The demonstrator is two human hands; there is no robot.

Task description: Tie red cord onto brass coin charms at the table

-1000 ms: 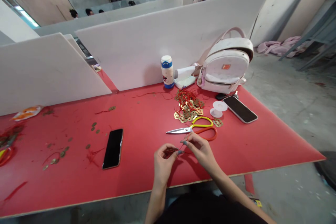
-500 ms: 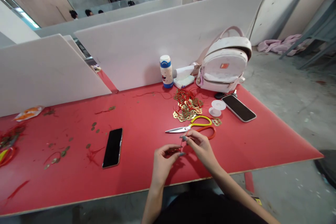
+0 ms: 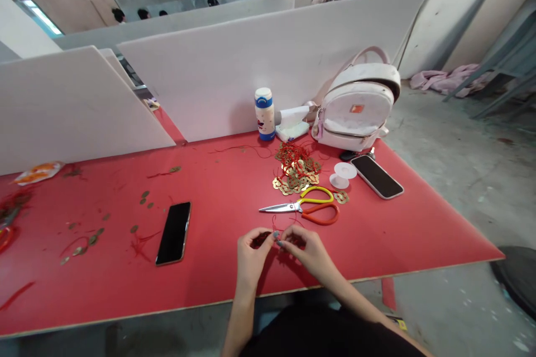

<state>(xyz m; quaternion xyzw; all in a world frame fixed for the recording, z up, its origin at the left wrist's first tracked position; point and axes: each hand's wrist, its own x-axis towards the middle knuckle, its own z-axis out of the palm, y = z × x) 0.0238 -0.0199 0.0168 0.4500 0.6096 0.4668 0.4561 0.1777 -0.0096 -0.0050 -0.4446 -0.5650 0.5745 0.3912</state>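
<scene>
Red counter [image 3: 377, 234] carries it all: a white backpack [image 3: 355, 111] at the far edge, a black phone [image 3: 173, 232] on your left, scissors [image 3: 301, 209] just beyond your hands, then a heap of brass coins [image 3: 295, 175]. Your left hand [image 3: 251, 256] and right hand [image 3: 312, 254] meet near the front edge, each grip pinched shut on a small red cord piece [image 3: 262, 240] held just above the counter. It looks light, limp and thin, so pinch it close to the bunched part; a slack hold would likely let it slip.
</scene>
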